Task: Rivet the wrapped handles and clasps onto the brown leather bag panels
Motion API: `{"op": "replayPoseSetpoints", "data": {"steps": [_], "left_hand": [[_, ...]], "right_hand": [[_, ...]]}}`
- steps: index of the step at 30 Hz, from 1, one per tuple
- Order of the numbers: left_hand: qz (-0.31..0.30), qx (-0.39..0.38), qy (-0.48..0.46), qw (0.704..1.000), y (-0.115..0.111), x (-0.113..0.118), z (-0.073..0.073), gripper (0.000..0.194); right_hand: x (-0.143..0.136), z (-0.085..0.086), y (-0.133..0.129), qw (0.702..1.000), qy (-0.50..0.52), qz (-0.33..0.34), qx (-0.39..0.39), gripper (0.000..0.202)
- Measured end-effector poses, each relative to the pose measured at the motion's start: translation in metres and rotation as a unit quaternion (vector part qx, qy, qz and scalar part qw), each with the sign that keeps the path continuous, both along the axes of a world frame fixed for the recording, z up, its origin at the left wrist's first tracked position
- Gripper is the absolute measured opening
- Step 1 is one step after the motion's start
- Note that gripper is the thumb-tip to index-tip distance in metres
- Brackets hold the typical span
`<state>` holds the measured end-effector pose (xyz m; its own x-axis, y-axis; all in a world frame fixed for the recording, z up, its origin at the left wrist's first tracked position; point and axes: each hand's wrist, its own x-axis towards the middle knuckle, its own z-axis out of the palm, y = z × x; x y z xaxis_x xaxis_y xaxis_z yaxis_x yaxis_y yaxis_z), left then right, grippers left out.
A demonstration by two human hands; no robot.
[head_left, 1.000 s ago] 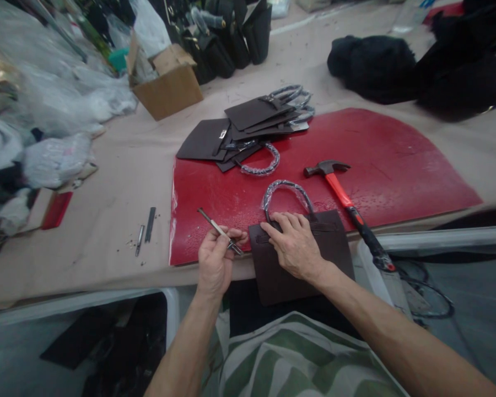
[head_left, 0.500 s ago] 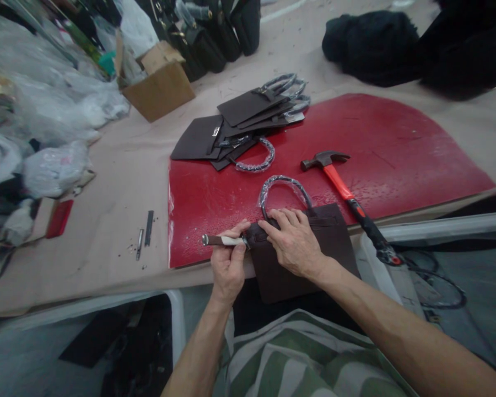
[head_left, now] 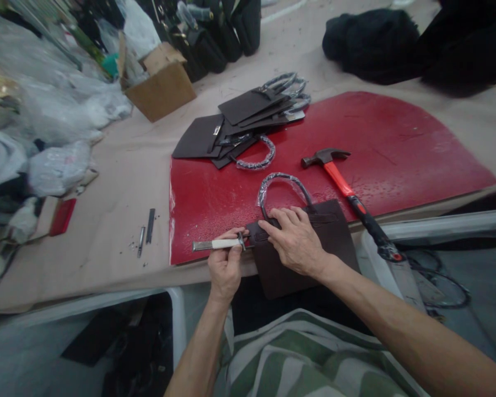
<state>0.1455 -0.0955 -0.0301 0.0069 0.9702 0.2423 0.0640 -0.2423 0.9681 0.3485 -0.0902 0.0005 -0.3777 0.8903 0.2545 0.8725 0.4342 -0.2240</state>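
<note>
My left hand (head_left: 225, 267) is closed around a punch-like metal tool with a white-wrapped shaft (head_left: 225, 243). The tool lies nearly level, its pronged right end by the left edge of a dark brown bag panel (head_left: 314, 259). My right hand (head_left: 295, 240) grips this panel near its top edge, fingers over the base of the handle. That handle (head_left: 284, 176) is a plastic-wrapped loop standing up from the panel. Part of the panel is hidden under my right hand. A claw hammer (head_left: 339, 179) with a red and black grip lies right of the panel.
A red board (head_left: 380, 143) covers much of the table. Further back lie several stacked dark panels (head_left: 252, 107) with wrapped handles. A cardboard box (head_left: 161, 88) stands behind. Small metal pieces (head_left: 141, 241) lie on the left. White bins (head_left: 177, 309) stand below the table edge.
The tool in my left hand has swung and shifted left, so more of its metal end shows. Its pronged end now shows beside the panel. My right hand stays on the panel.
</note>
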Motion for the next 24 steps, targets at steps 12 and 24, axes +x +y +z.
{"op": "replayPoseSetpoints", "data": {"steps": [12, 24], "left_hand": [[0.005, 0.040, 0.032, 0.999, -0.001, 0.003, 0.001, 0.020], [0.007, 0.094, 0.071, 0.993, -0.001, 0.007, 0.000, 0.014]], "right_hand": [[0.003, 0.009, 0.001, 0.999, 0.007, 0.013, -0.041, 0.060], [-0.002, 0.012, 0.005, 0.996, 0.051, -0.023, -0.074, 0.056]]}}
